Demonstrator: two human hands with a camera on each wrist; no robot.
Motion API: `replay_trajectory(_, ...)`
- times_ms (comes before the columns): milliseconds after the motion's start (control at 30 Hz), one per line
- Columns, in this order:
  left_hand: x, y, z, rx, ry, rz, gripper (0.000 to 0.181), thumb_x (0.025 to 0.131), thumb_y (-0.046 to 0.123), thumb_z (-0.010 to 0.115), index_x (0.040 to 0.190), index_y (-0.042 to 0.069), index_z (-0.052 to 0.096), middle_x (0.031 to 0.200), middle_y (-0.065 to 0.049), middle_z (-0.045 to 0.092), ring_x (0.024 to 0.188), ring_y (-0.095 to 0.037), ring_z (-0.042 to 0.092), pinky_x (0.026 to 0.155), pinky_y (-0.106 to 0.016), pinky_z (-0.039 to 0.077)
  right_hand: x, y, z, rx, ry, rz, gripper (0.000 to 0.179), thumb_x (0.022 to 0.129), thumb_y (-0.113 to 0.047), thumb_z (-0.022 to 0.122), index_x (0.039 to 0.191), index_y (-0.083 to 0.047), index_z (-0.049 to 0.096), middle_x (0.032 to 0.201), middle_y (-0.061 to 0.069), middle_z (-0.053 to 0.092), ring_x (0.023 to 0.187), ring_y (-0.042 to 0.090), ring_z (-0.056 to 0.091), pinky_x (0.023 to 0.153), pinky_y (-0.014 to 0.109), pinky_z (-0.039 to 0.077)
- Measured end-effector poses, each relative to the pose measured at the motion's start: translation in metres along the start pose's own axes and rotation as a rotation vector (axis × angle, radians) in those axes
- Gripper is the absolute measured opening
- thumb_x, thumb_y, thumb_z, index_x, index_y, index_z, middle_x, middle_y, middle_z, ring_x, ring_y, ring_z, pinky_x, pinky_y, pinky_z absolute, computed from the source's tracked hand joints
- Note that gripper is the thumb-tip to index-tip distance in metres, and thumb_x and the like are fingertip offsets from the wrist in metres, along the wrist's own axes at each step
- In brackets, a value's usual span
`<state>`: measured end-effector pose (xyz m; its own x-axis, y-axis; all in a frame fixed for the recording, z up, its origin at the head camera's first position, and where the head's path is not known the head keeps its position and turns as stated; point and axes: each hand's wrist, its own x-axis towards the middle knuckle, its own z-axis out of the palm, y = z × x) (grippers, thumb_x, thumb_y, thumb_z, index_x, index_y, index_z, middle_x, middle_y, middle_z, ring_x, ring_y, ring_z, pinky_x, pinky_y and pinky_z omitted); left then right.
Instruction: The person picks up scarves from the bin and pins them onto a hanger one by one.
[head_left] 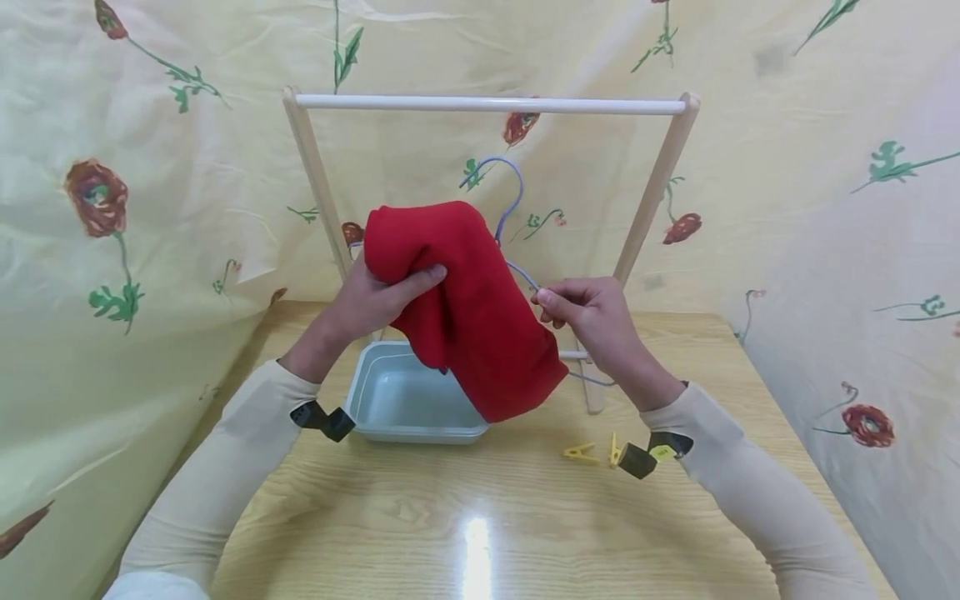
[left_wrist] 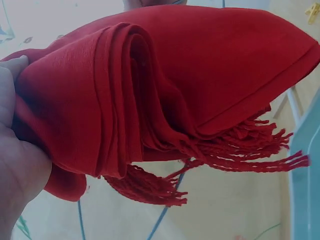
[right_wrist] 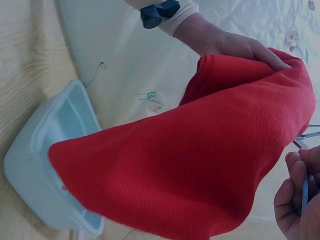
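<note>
A red scarf (head_left: 487, 317) with fringed ends hangs in folds in mid-air, in front of the rack. My left hand (head_left: 369, 298) grips its folded upper left part, thumb laid over the near side. The tassels (left_wrist: 240, 150) show in the left wrist view, below the folds. Behind the scarf is a thin blue wire hanger (head_left: 521, 185), its hook rising above the cloth. My right hand (head_left: 592, 323) pinches the hanger's sloping right arm between thumb and fingers. Most of the hanger's left side is hidden by the scarf.
A white-barred wooden rack (head_left: 487, 104) stands at the back of the table (head_left: 375, 517). Below the scarf sits a pale blue basin (head_left: 412, 433). One yellow clothespin (head_left: 581, 452) lies right of it, with another (head_left: 615, 450) partly behind the right wrist camera.
</note>
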<state>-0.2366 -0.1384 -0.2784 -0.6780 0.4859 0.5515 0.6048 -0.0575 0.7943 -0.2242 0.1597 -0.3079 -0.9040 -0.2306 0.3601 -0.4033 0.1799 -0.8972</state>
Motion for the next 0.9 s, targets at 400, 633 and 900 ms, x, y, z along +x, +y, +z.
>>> replay_trajectory(400, -0.001, 0.001, 0.002, 0.046, -0.084, -0.022, 0.043, 0.089, -0.003, 0.070, 0.127, 0.001, 0.050, 0.120, -0.010, 0.063, 0.108, -0.031, 0.065, 0.086, -0.041, 0.060, 0.001, -0.008, 0.001, 0.066, -0.011, 0.014, 0.024, 0.099, -0.005, 0.066, 0.108, 0.017, 0.069, 0.075, 0.001, 0.069, 0.071, 0.015, 0.062, 0.068, 0.024, 0.057)
replay_trajectory(633, -0.005, -0.008, 0.007, 0.034, -0.092, -0.035, 0.045, 0.086, -0.003, 0.068, 0.126, -0.001, 0.048, 0.122, -0.009, 0.061, 0.110, -0.028, 0.062, 0.086, -0.037, 0.059, 0.000, -0.009, 0.001, 0.086, 0.007, 0.018, 0.023, 0.098, -0.001, 0.065, 0.106, 0.020, 0.067, 0.075, -0.003, 0.070, 0.068, 0.012, 0.062, 0.067, 0.021, 0.056)
replay_trajectory(900, -0.008, -0.020, 0.011, -0.031, -0.128, -0.078, 0.044, 0.090, 0.001, 0.064, 0.131, 0.000, 0.047, 0.124, -0.011, 0.061, 0.110, -0.030, 0.063, 0.087, -0.040, 0.059, 0.001, -0.016, 0.002, 0.079, 0.012, -0.022, 0.021, 0.097, 0.003, 0.063, 0.102, 0.023, 0.067, 0.073, -0.004, 0.070, 0.066, 0.010, 0.062, 0.065, 0.020, 0.054)
